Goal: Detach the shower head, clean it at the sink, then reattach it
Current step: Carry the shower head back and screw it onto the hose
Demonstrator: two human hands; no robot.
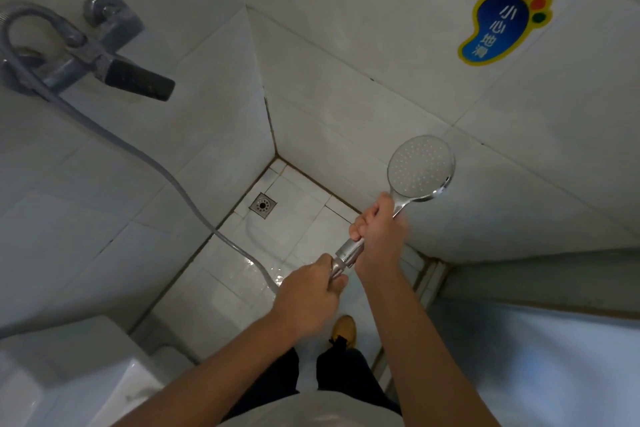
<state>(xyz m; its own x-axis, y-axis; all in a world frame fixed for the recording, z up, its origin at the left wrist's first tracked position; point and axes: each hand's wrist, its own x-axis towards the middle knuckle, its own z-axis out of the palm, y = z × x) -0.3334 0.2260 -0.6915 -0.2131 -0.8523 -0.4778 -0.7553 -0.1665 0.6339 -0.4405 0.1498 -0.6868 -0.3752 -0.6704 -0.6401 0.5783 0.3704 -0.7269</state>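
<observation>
Above right hand [379, 229] — shower head [420, 168]

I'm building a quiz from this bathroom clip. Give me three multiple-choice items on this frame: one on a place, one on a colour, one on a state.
1. Where is the square metal floor drain?
A. in the floor corner where the tiled walls meet
B. under the person's shoe
C. on the wall beside the tap

2. What is the main colour of the foot-shaped wall sticker?
A. red
B. blue with a yellow edge
C. green

3. How is the round chrome shower head held?
A. it hangs on a wall bracket
B. it lies on the floor
C. the right hand grips its handle while the left hand grips the grey hose end

Answers: 1 A, the drain sits near the corner; 2 B, its body is blue, rimmed yellow; 3 C, both hands close round the joint.
</observation>
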